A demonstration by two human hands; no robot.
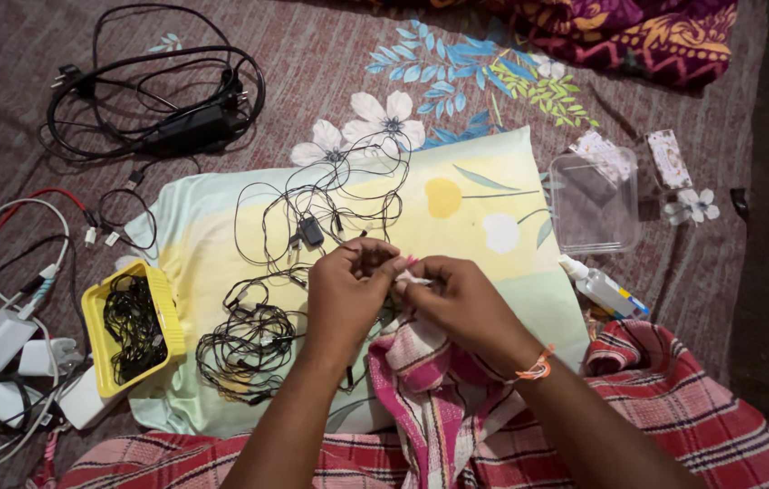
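Centre frame, left hand (pixel 348 285) and right hand (pixel 457 303) pinch a thin, limp earphone wire (pixel 312 213), likely light, tangle-prone, best held near its plug.

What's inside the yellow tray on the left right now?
The yellow tray holds a loose heap of thin black cables, filling most of it. Whatever lies beneath that heap, and the tray's floor, is covered and cannot be seen.

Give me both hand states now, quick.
Left hand: closed, pinching a thin black earphone cable.
Right hand: closed, pinching a small white piece against the pink-and-white checked cloth.
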